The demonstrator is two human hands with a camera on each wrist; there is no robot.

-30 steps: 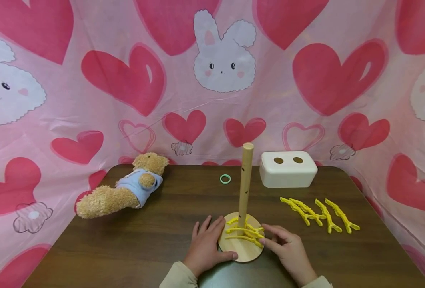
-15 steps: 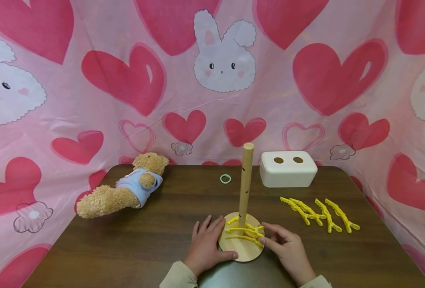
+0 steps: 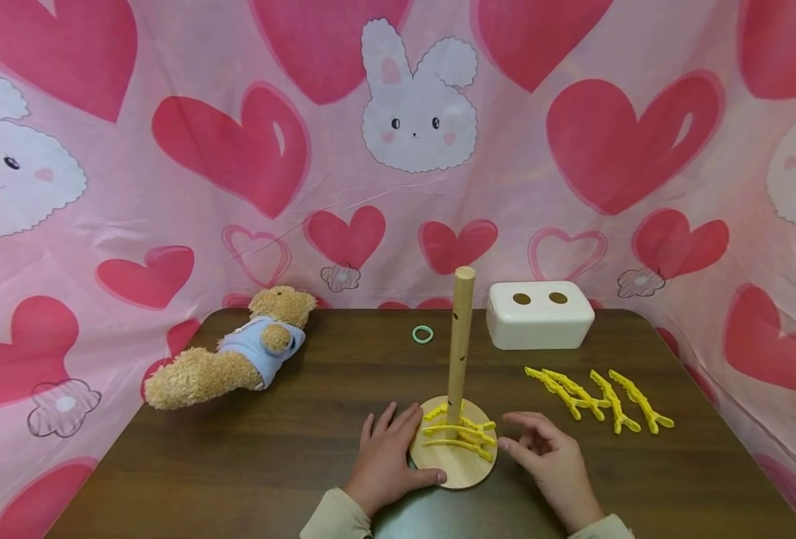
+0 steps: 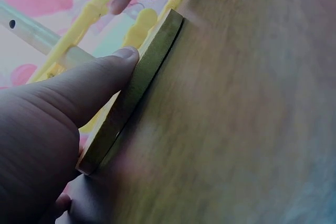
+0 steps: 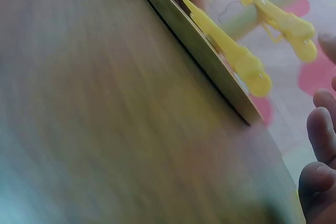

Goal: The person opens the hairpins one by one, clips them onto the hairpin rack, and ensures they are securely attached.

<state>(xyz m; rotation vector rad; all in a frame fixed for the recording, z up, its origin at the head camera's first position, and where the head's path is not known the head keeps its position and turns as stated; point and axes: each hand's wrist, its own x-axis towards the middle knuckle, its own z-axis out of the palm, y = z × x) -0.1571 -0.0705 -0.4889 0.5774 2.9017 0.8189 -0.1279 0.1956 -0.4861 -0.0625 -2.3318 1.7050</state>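
Observation:
Near the table's front stands a wooden stand: a round base (image 3: 457, 476) with an upright post (image 3: 460, 344) that has small holes. Several yellow alligator hair clips (image 3: 468, 447) lie crosswise low around the post; in the right wrist view one clip (image 5: 231, 51) is close over the base and another (image 5: 278, 19) crosses the post higher up. My left hand (image 3: 384, 460) rests against the base's left side, fingers spread and straight, thumb (image 4: 107, 74) at its front rim. Just right of the base, my right hand (image 3: 553, 460) holds nothing, its fingers loosely bent and apart from the clips.
Several more yellow hair clips (image 3: 613, 404) lie on the table (image 3: 249, 464) to the right. Behind them sits a white box (image 3: 539, 328) with two round holes. A green ring (image 3: 422, 335) lies behind the post, and a teddy bear (image 3: 256, 348) lies at left.
My right hand has let go of the front clips and drawn back slightly to the right. The clips and the left hand have stayed in place.

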